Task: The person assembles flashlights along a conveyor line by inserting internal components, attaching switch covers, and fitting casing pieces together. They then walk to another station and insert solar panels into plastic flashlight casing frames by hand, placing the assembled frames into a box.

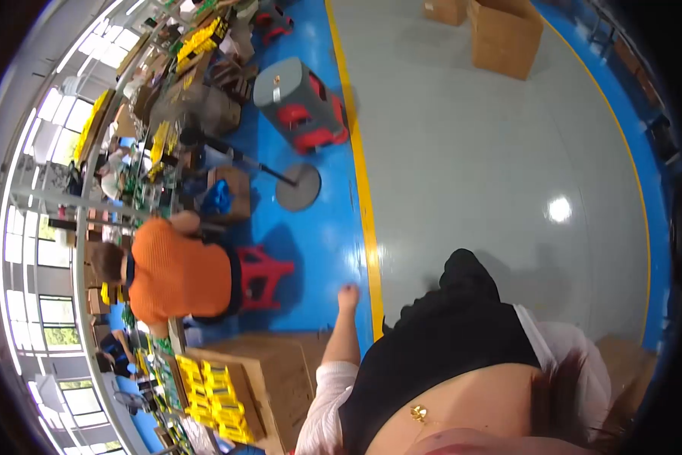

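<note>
My left hand [348,296] hangs at the end of a bare forearm, beside the yellow floor line [370,258]. Its fingers look curled in, and nothing sticks out of them. Below it on the left stands a large cardboard box [288,379], apart from the hand. My right hand is out of sight; only the white sleeve [576,356] on that side shows. Black clothing [439,334] covers my body.
A person in an orange shirt [181,269] sits on a red stool [265,278] at a workbench. Yellow parts [216,398] lie on a box. A grey-and-red machine [299,106], a round-based stand [298,187] and an open carton [506,38] stand on the floor.
</note>
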`<state>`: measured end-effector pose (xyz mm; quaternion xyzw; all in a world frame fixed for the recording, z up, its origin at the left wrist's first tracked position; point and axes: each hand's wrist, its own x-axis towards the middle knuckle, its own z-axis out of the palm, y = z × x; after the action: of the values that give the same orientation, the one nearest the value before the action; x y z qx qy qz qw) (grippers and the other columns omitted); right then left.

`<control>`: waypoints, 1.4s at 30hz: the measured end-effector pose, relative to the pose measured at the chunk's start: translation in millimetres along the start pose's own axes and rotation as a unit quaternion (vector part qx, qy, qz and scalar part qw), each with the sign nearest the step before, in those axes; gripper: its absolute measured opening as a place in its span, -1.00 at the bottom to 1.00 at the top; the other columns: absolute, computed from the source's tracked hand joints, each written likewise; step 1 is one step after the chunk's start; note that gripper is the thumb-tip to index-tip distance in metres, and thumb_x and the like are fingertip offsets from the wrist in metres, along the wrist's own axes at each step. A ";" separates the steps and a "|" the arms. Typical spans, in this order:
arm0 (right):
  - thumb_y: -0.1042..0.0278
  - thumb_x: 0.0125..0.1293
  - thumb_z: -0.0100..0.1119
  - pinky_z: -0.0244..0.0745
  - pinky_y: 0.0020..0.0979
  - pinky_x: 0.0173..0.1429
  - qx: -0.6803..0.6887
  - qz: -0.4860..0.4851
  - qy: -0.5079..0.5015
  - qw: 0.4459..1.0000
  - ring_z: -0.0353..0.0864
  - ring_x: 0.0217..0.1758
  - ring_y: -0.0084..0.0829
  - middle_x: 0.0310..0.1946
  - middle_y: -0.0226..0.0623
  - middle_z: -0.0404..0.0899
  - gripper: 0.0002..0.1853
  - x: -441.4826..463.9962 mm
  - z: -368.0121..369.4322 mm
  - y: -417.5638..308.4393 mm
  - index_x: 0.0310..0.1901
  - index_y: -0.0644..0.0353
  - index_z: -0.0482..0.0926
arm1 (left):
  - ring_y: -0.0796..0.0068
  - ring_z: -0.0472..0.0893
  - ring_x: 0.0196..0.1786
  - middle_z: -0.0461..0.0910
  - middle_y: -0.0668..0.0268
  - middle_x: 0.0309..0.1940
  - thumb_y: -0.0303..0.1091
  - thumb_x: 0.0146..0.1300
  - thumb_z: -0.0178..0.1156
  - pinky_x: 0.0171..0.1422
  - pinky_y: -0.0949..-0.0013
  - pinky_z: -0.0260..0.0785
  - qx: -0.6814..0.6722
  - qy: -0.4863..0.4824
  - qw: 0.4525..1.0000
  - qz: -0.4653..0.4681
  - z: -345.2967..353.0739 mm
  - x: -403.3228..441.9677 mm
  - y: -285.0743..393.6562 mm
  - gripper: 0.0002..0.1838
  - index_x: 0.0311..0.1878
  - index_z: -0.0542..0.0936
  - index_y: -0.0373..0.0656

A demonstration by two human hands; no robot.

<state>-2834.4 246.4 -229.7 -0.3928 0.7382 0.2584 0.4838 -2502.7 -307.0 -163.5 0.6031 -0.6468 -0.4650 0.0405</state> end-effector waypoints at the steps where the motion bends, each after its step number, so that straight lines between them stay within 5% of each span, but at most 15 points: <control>1: 0.41 0.11 0.06 0.44 -0.12 0.02 0.023 0.017 -0.003 1.000 0.55 -0.11 -0.15 -0.13 -0.12 0.57 -0.74 -2.8 -18.2 16.9 -0.15 0.22 0.60 | 0.29 0.60 -0.39 0.61 0.11 -0.50 -0.19 0.15 0.05 -0.27 0.24 0.42 -0.033 0.004 0.997 0.067 4.7 58.1 96.4 -0.70 -0.32 0.61 -0.24; 4: 0.41 0.13 0.04 0.43 -0.12 0.05 0.057 0.049 -0.002 0.997 0.54 -0.07 -0.13 -0.08 -0.09 0.54 -0.72 20.0 -106.1 65.1 -0.12 0.23 0.59 | 0.56 0.54 -0.38 0.59 0.32 -0.45 -0.29 0.26 0.05 -0.32 0.49 0.37 -0.213 -0.053 0.961 0.166 -0.9 129.7 338.9 -0.80 -0.24 0.56 -0.22; 8: 0.41 0.16 0.02 0.43 -0.11 0.09 -0.035 0.005 0.082 0.996 0.52 -0.02 -0.10 -0.01 -0.06 0.50 -0.70 106.7 -315.8 122.5 -0.08 0.24 0.56 | 0.53 0.56 -0.40 0.59 0.30 -0.49 -0.23 0.24 0.06 -0.34 0.45 0.40 -0.307 -0.043 0.951 0.015 64.8 228.4 350.5 -0.77 -0.25 0.54 -0.20; 11: 0.42 0.17 0.00 0.42 -0.11 0.11 -0.082 -0.009 0.238 0.968 0.51 0.02 -0.08 0.05 -0.03 0.47 -0.69 221.5 -564.8 143.0 -0.04 0.25 0.55 | 0.30 0.60 -0.41 0.62 0.22 -0.45 -0.19 0.16 0.12 -0.33 0.28 0.44 0.134 -0.212 0.960 -0.123 106.6 253.8 269.8 -0.70 -0.19 0.56 -0.22; 13: 0.39 0.09 0.03 0.46 -0.06 -0.23 0.116 -0.003 0.293 0.949 0.58 -0.30 -0.11 -0.31 -0.04 0.61 -0.83 329.7 -780.4 152.3 -0.36 0.23 0.58 | 0.26 0.60 -0.37 0.61 0.20 -0.40 -0.21 0.16 0.11 -0.30 0.24 0.43 0.237 -0.260 0.923 -0.159 102.3 260.2 275.8 -0.70 -0.17 0.56 -0.23; 14: 0.34 0.20 -0.03 0.46 -0.16 -0.21 -0.020 -0.061 0.379 0.923 0.58 -0.28 -0.17 -0.33 -0.09 0.60 -0.79 356.7 -890.6 150.5 -0.34 0.20 0.61 | 0.24 0.60 -0.35 0.61 0.19 -0.37 -0.22 0.16 0.10 -0.28 0.22 0.43 0.234 -0.260 0.916 -0.196 97.8 268.9 283.9 -0.70 -0.15 0.55 -0.24; 15: 0.27 0.27 -0.05 0.46 -0.29 -0.27 0.461 -0.066 0.316 0.827 0.54 -0.33 -0.36 -0.40 -0.19 0.55 -0.78 311.3 -1013.2 112.1 -0.38 0.16 0.58 | 0.23 0.60 -0.33 0.61 0.19 -0.35 -0.23 0.16 0.10 -0.26 0.21 0.43 0.224 -0.256 0.913 -0.226 93.9 285.6 296.7 -0.70 -0.14 0.55 -0.24; 18: 0.26 0.31 -0.04 0.36 -0.53 -0.52 0.650 -0.210 0.399 0.612 0.46 -0.59 -0.61 -0.55 -0.40 0.53 -0.81 288.8 -1229.5 40.7 -0.30 0.14 0.53 | 0.17 0.59 -0.26 0.61 0.16 -0.27 -0.26 0.16 0.08 -0.20 0.15 0.42 0.197 -0.240 0.915 -0.259 84.1 380.0 351.1 -0.69 -0.10 0.54 -0.26; 23: 0.21 0.29 0.00 0.39 -0.50 -0.52 0.541 -0.113 0.418 0.721 0.49 -0.60 -0.55 -0.50 -0.32 0.56 -0.78 449.8 -1334.7 43.7 -0.25 0.18 0.54 | 0.08 0.59 -0.15 0.61 0.11 -0.14 -0.31 0.17 0.05 -0.11 0.06 0.40 0.333 -0.186 0.924 -0.034 53.1 654.7 483.0 -0.66 -0.03 0.52 -0.28; 24: 0.16 0.25 -0.03 0.46 -0.32 -0.37 0.408 -0.064 0.368 0.833 0.59 -0.49 -0.37 -0.50 -0.17 0.59 -0.69 450.5 -1340.6 45.6 -0.25 0.28 0.51 | 0.06 0.58 -0.13 0.61 0.10 -0.11 -0.32 0.17 0.04 -0.09 0.04 0.39 0.266 -0.115 0.957 -0.006 39.5 715.2 537.4 -0.65 -0.01 0.52 -0.29; 25: 0.17 0.23 -0.06 0.48 -0.18 -0.20 0.216 0.015 0.446 0.868 0.63 -0.31 -0.21 -0.33 0.00 0.61 -0.67 489.4 -1324.6 61.4 -0.28 0.30 0.56 | 0.28 0.59 -0.24 0.63 0.24 -0.20 -0.40 0.21 0.05 -0.20 0.17 0.43 0.052 -0.013 0.997 -0.048 12.4 767.9 636.8 -0.70 0.00 0.51 -0.26; 27: 0.28 0.18 0.00 0.35 -0.18 0.17 -0.113 0.054 0.166 0.978 0.46 0.10 -0.06 0.01 0.01 0.51 -0.66 530.3 -1331.9 94.2 -0.05 0.22 0.56 | 0.51 0.60 -0.19 0.62 0.27 -0.23 -0.29 0.33 0.06 -0.15 0.50 0.44 -0.500 -0.015 0.865 -0.038 -53.3 826.2 825.6 -0.74 -0.02 0.50 -0.22; 32: 0.26 0.21 -0.04 0.37 -0.12 0.07 -0.165 0.002 0.003 0.986 0.48 0.00 -0.01 -0.09 0.04 0.52 -0.71 590.3 -1416.6 114.0 -0.13 0.23 0.54 | 0.56 0.54 -0.15 0.57 0.30 -0.22 -0.41 0.34 0.03 -0.03 0.48 0.37 -0.320 -0.057 0.916 0.237 -155.1 955.5 987.4 -0.80 -0.06 0.50 -0.29; 37: 0.24 0.25 -0.09 0.39 -0.06 -0.03 -0.219 -0.100 0.134 0.961 0.50 -0.11 0.04 -0.19 0.06 0.54 -0.73 718.3 -1697.6 -0.8 -0.20 0.25 0.52 | 0.47 0.60 -0.19 0.61 0.20 -0.28 -0.39 0.25 0.10 -0.06 0.43 0.41 -0.299 0.187 0.936 0.015 -164.0 1076.8 912.7 -0.79 -0.11 0.53 -0.29; 42: 0.22 0.28 -0.13 0.41 0.00 -0.13 -0.143 -0.354 0.400 0.833 0.52 -0.21 0.09 -0.29 0.08 0.55 -0.72 801.4 -1998.7 -296.2 -0.28 0.27 0.49 | 0.56 0.57 -0.23 0.60 0.27 -0.31 -0.46 0.22 0.10 -0.15 0.46 0.42 -0.211 0.353 0.905 -0.109 -260.6 1092.8 874.5 -0.85 -0.17 0.54 -0.27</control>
<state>-3789.6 -1705.1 -168.8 -0.7611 0.6327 -0.0076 0.1427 -3286.6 -1484.6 -3.4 0.7717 -0.4071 -0.3489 0.3421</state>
